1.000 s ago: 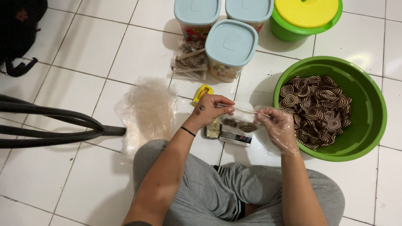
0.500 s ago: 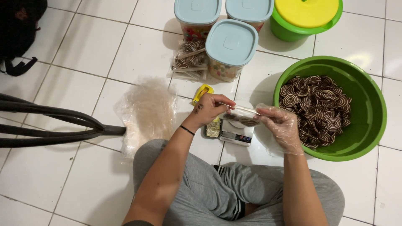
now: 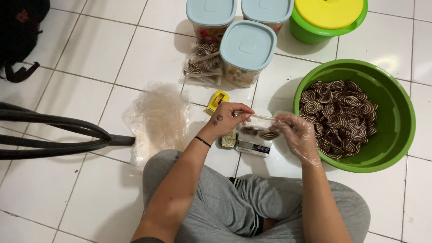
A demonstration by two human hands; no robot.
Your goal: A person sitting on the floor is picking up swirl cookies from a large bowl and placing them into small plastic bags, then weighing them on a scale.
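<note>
We pinch the mouth of a small clear bag of spiral cookies between both hands: the bare left hand grips one end of the top edge, the plastic-gloved right hand the other, stretching it flat above a small digital scale so the contents hang low. The green basin of loose cookies sits just beside the right hand, within easy reach. Ahead, lidded containers and filled bags crowd the tiles; a stack of empty bags lies left, open floor beyond.
</note>
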